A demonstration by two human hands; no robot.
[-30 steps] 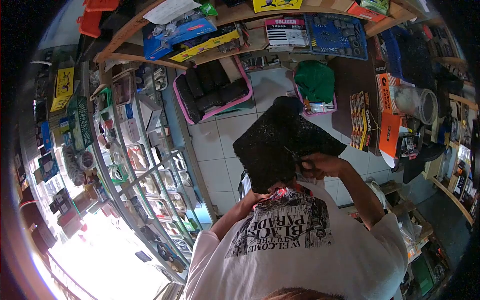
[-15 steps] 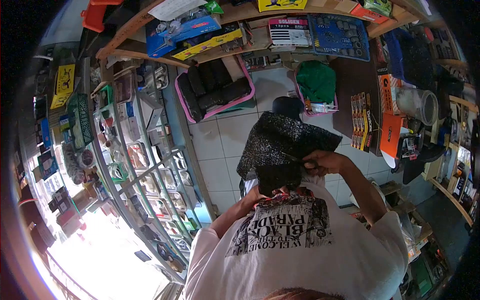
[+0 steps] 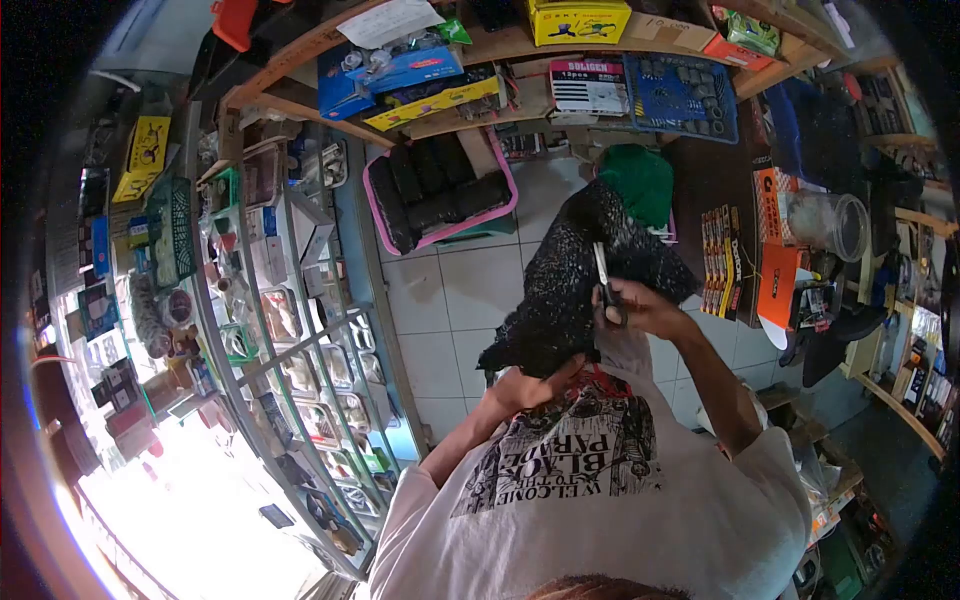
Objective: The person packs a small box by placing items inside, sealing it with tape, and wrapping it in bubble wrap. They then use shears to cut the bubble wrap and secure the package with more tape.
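A black, shiny speckled sheet (image 3: 560,270) hangs in front of my body, its material hard to tell. My left hand (image 3: 540,385) is closed on its lower edge, close to my white shirt. Scissors (image 3: 601,265) with dark handles lie against the sheet, their pale blades pointing away from me. My right hand (image 3: 642,308) is wrapped round the scissor handles. Part of the sheet spreads to the right, behind that hand. Something red shows just below my left hand, mostly hidden.
On the tiled floor ahead stands a pink-rimmed tub (image 3: 513,200) with black rolled bundles. A green cloth bundle (image 3: 638,185) sits beyond the sheet. A glass display case (image 3: 300,330) lines the left. Wooden shelves (image 3: 520,60) with boxes run across the front, and a dark cabinet (image 3: 690,180) stands right.
The scissors have swung from pointing left to pointing away from me. The sheet has shifted and folded, now covering the front of the green bundle's tub. My left hand shows more.
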